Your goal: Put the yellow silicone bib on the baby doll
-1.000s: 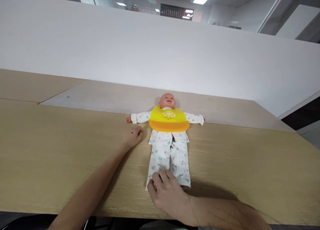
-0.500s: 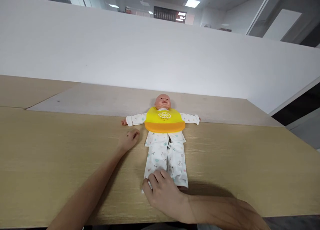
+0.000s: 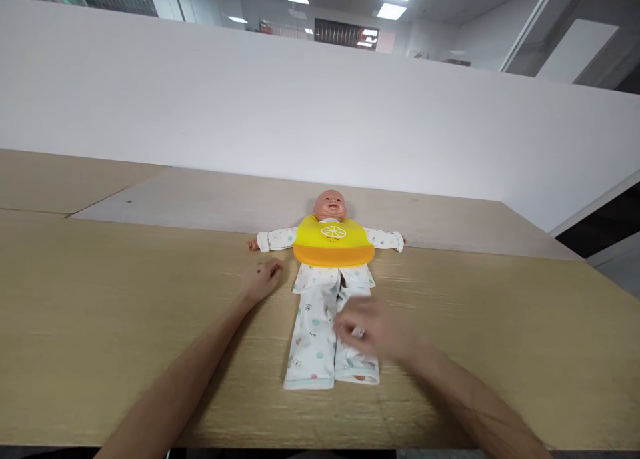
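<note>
A baby doll (image 3: 331,206) lies on its back with its arms stretched out sideways. It wears a white patterned top (image 3: 310,277), matching trousers (image 3: 313,339) and a yellow bib (image 3: 333,232) with an orange pocket and a citrus-slice print. My left hand (image 3: 263,280) rests on the table beside the doll, just below its sleeve, with the fingers curled in and nothing seen in them. Over the trouser leg on the right side is my right hand (image 3: 373,326), smeared by motion. Its fingers look bent, but whether they are closed is unclear.
The wooden table (image 3: 150,299) has a paler strip (image 3: 240,192) along its back, where the doll's head lies. A white partition (image 3: 300,112) rises behind it. The table's front edge runs close to me.
My right hand has lifted from the left-side trouser leg's lower end and moved up and to the right. That trouser leg now shows down to its hem. My left hand stays in place.
</note>
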The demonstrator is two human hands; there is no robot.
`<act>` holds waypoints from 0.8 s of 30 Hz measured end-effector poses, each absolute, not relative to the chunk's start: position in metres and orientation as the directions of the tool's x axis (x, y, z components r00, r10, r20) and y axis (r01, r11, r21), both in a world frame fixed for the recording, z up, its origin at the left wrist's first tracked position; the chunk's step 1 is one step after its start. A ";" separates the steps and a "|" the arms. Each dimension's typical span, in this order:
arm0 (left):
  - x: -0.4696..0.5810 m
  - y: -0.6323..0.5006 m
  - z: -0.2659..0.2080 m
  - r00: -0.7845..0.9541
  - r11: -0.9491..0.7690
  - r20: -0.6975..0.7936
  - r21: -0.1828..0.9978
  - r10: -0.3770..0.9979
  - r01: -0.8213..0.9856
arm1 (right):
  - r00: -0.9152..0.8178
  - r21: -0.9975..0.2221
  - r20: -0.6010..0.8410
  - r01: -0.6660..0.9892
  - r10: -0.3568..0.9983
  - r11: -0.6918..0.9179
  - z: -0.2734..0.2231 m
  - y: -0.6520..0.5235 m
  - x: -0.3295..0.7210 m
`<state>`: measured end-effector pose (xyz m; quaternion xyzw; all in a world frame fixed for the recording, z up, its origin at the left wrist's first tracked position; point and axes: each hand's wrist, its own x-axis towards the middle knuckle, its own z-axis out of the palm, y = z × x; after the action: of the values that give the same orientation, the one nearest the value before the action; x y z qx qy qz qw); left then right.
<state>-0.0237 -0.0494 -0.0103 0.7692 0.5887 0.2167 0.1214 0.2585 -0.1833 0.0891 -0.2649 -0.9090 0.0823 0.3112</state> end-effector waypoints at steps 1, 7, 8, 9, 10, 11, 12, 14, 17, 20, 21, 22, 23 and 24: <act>-0.024 -0.049 -0.011 0.217 -0.283 0.195 0.432 0.956 0.856 | -0.565 -0.357 0.562 0.493 0.604 0.794 0.085 -0.167 0.278; -0.024 -0.051 -0.005 0.201 -0.285 0.226 0.452 0.953 0.845 | 0.185 -0.517 0.551 0.841 0.814 0.159 0.017 -0.095 0.413; -0.024 -0.051 -0.004 0.194 -0.279 0.224 0.458 0.955 0.844 | 0.238 -0.526 0.543 0.844 0.805 0.106 0.007 -0.089 0.431; -0.024 -0.051 -0.003 0.187 -0.271 0.220 0.463 0.957 0.844 | 0.312 -0.543 0.539 0.839 0.782 0.039 0.000 -0.085 0.445; -0.024 -0.051 -0.002 0.174 -0.259 0.217 0.470 0.960 0.844 | 0.368 -0.553 0.536 0.833 0.760 -0.013 -0.006 -0.082 0.456; -0.025 -0.051 -0.001 0.160 -0.247 0.217 0.475 0.963 0.845 | 0.397 -0.562 0.525 0.826 0.753 -0.044 -0.010 -0.080 0.462; -0.025 -0.051 -0.001 0.147 -0.237 0.217 0.478 0.965 0.846 | 0.405 -0.567 0.510 0.822 0.759 -0.058 -0.013 -0.079 0.466; -0.026 -0.050 -0.002 0.125 -0.224 0.229 0.478 0.965 0.849 | 0.337 -0.552 0.454 0.833 0.825 -0.036 -0.018 -0.079 0.464; -0.026 -0.051 -0.003 0.139 -0.233 0.231 0.451 0.963 0.862 | 0.174 -0.472 0.373 0.881 0.912 0.025 -0.023 -0.078 0.448; -0.024 -0.053 -0.004 0.200 -0.264 0.191 0.418 0.961 0.869 | 0.081 -0.405 0.353 0.911 0.932 0.074 -0.026 -0.079 0.431; -0.023 -0.053 -0.004 0.212 -0.271 0.183 0.417 0.960 0.868 | 0.066 -0.396 0.353 0.914 0.933 0.086 -0.026 -0.079 0.427; -0.022 -0.053 -0.004 0.217 -0.274 0.179 0.421 0.960 0.865 | 0.058 -0.391 0.353 0.916 0.934 0.091 -0.025 -0.080 0.424; -0.022 -0.053 -0.003 0.214 -0.271 0.178 0.425 0.960 0.864 | 0.052 -0.387 0.351 0.917 0.935 0.094 -0.024 -0.081 0.421; -0.022 -0.053 -0.003 0.209 -0.267 0.176 0.428 0.962 0.864 | 0.049 -0.385 0.346 0.918 0.937 0.094 -0.023 -0.081 0.420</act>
<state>-0.0217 -0.0531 -0.0032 0.7685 0.5938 0.2066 0.1187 0.4198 -0.0812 -0.0227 -0.6728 -0.6892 0.0176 0.2683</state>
